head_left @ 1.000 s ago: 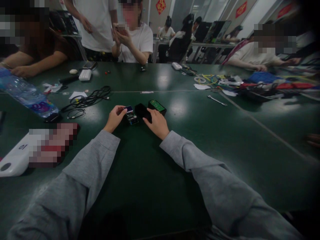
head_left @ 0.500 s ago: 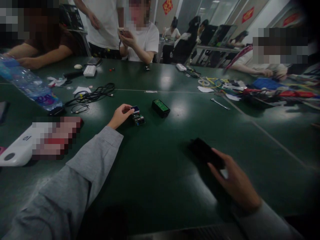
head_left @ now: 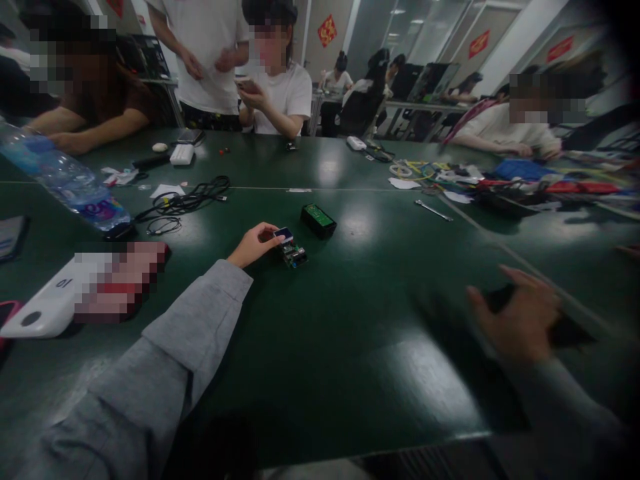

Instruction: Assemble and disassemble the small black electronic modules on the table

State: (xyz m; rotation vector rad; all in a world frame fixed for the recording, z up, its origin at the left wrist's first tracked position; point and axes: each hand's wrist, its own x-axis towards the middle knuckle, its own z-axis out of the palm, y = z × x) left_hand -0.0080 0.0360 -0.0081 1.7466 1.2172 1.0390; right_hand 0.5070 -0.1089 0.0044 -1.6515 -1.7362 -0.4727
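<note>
My left hand pinches the upper-left end of a small circuit board with a little screen. The board stays low at the table surface. Just beyond it sits a black box with a green circuit board showing on its top. Off to the right, my right hand is blurred, its thumb and index finger spread apart. Beneath and behind that hand is a dark, flat-looking object; the hand covers its middle, and its kind is unclear.
A tilted water bottle, black cables and a white device are on the left. A wrench lies right of centre, before a heap of wires. Other people sit or stand around the green table.
My right hand has swung right with the black object, and its fingers now look spread over it. The left hand and circuit board have shifted slightly right and nearer in view.
</note>
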